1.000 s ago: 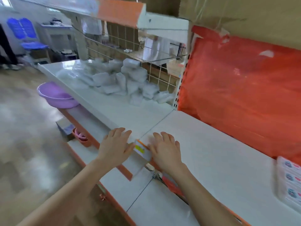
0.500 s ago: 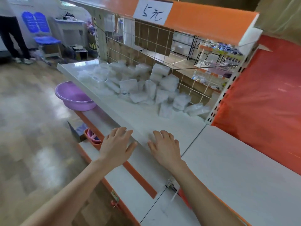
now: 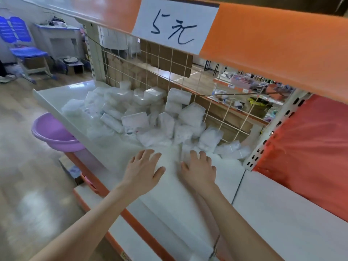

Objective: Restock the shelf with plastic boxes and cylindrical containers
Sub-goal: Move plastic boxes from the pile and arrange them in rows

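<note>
The left hand and right hand are flat and released over the shelf, near the heaped plastic boxes; these seem light, slippery, best gripped by opposite sides.

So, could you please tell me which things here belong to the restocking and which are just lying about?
Job: heap of clear plastic boxes; white shelf board; left hand; right hand.
Lying about: purple plastic basin; blue chair; handwritten paper price sign.
</note>
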A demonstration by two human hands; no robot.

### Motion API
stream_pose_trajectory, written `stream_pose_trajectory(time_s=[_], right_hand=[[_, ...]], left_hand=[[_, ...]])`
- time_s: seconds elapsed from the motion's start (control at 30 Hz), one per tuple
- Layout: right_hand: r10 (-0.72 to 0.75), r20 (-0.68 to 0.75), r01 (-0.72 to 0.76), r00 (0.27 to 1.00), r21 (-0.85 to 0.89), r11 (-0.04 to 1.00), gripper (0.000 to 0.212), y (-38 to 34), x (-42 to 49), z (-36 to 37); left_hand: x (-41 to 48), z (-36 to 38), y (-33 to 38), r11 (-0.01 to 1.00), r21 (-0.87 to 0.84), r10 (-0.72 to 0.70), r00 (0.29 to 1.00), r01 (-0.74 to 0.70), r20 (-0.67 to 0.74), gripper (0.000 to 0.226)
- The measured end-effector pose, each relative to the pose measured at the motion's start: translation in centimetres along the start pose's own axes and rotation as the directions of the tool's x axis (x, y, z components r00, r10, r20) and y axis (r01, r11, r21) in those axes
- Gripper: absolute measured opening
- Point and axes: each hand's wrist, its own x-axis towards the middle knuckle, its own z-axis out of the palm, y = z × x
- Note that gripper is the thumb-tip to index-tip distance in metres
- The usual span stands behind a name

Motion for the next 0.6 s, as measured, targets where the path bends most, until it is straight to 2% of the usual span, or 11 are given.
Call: stream_pose_trajectory(time_s=[0.1, 0.17, 0.3, 0.47, 0.53, 0.6], right_hand=[[0.119, 0.045, -0.121, 0.992, 0.041, 0.992, 0.056, -0.3, 1.7, 0.6], [0.179, 0.026, -0.180, 0.984, 0.032, 0.983, 0.057, -0.9, 2.5, 1.3], [0.247, -0.040, -0.248, 0.968, -0.008, 0.969, 0.049, -2.3, 3.3, 2.0], [0.304, 0.015, -0.304, 0.953, 0.030, 0.952, 0.051, -4.2, 3.1, 2.4], [0.303, 0.057, -0.308, 0.951, 0.171, 0.936, 0.050, -5.2, 2.6, 2.4], [0.351, 0.110, -0.362, 0.930, 0.448, 0.818, 0.041, -6.3, 2.1, 2.2]], left_hand=[[1.5, 0.1, -0.6, 0.999, 0.002, 0.037, 0.999, -0.037, 0.006, 0.052], [2.4, 0.0, -1.4, 0.997, -0.007, 0.072, 0.997, -0.072, 0.009, 0.053], [3.9, -0.2, -3.0, 0.980, -0.013, 0.199, 0.980, -0.199, 0.006, 0.053], [4.8, -0.7, -4.9, 0.937, -0.052, 0.347, 0.938, -0.345, 0.025, 0.051], [5.3, -1.0, -5.3, 0.918, -0.077, 0.390, 0.921, -0.388, 0.007, 0.048], [5.6, -1.3, -5.7, 0.899, -0.124, 0.423, 0.906, -0.421, -0.010, 0.046]])
